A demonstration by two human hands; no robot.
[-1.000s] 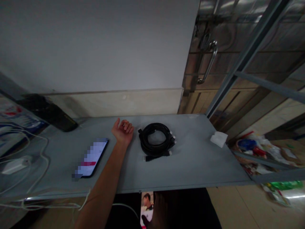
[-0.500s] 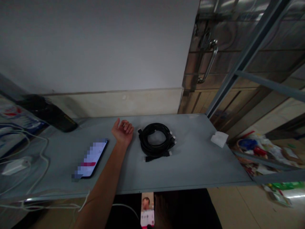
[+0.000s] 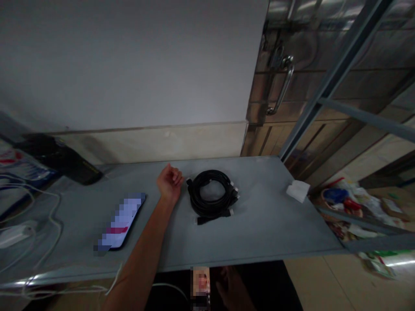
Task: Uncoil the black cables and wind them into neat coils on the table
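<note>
My left hand point(image 3: 170, 183) rests palm up on the grey tabletop point(image 3: 259, 224), fingers curled in and nothing visible in them. Just right of it lies a coiled black cable point(image 3: 210, 211), with several plugs showing at its right and front sides. Below the table's front edge, my right hand point(image 3: 231, 287) is dim over my dark-clothed lap, its thumb and fingers apart. Beside that hand is a lit phone point(image 3: 202, 283), its screen partly pixelated. Left of my left forearm, another phone point(image 3: 125, 222) lies on the table with its screen lit.
A black bottle point(image 3: 71, 160) lies at the back left. White cables point(image 3: 56, 216) and a white adapter point(image 3: 16, 234) are on the left. A crumpled white tissue point(image 3: 298, 190) lies near the right edge, beside a metal frame post point(image 3: 308, 116). A wall stands behind.
My left hand's fingers have curled in more. My right hand has moved from the lap phone's screen to the right of it. The view has shifted slightly.
</note>
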